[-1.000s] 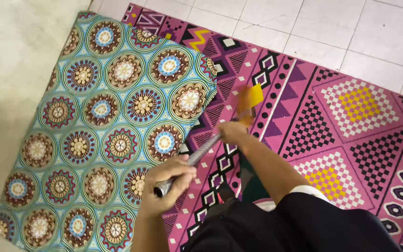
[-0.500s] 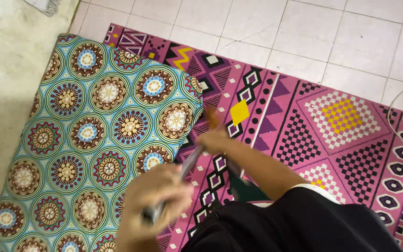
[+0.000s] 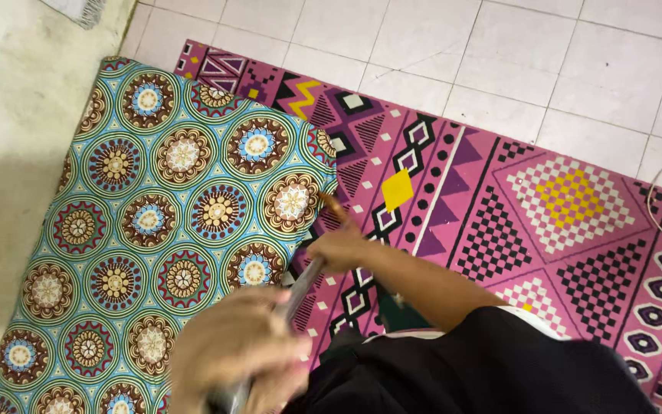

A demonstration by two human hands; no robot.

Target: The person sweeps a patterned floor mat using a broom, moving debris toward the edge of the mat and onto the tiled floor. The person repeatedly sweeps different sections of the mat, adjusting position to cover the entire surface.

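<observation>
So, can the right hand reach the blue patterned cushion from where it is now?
Probably yes. The right hand grips the metal handle just beside the edge of the blue patterned cushion, and nothing lies between them. It would have to let go of the handle first, though.

floor: tiled floor (image 3: 576, 69) carries everything; bare tiles along far edge and far right corner
mat: patterned mat (image 3: 545, 207) on floor, runs from far left to near right
cushion: flat cushion (image 3: 155, 215) left of mat, its right edge overlapping mat's left part
stick: metal handle (image 3: 300, 284) above the cushion–mat border, slanting near-left to far-right
left hand (image 3: 235, 360): on handle's near end, over cushion's near right corner
right hand (image 3: 339, 249): further up handle, over mat's left edge
cable: thin cable (image 3: 657, 184) at far right, on floor and mat edge
</observation>
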